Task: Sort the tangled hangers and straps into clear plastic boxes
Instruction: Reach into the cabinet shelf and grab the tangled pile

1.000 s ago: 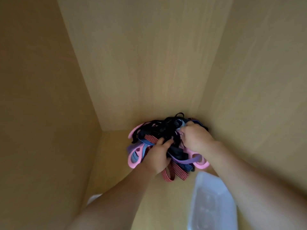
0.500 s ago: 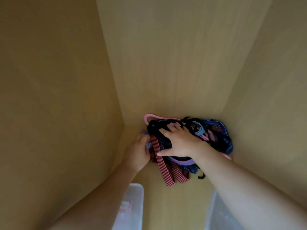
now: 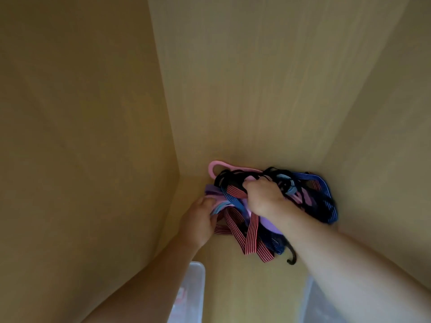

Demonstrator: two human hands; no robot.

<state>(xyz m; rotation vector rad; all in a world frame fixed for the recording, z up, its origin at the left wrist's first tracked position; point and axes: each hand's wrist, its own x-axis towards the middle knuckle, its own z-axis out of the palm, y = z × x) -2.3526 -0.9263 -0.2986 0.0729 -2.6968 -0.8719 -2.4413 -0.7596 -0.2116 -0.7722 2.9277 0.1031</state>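
Fingers of right hand (image 3: 263,199) are clamped on tangle (image 3: 323,201); left hand (image 3: 198,220) fingers are pinched on its left edge. Sorting is judged barely begun; contents of the near boxes (image 3: 194,292) cannot be told.

Left box (image 3: 193,299) and right box (image 3: 321,305) run off the bottom edge.

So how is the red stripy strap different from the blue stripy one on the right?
The red striped strap is red with dark lines, while the blue striped strap is blue with dark lines. The red one spills out of the near side of the tangle in loose loops, and the blue one curves round its far right edge. Both are flat striped bands caught in the same tangle.
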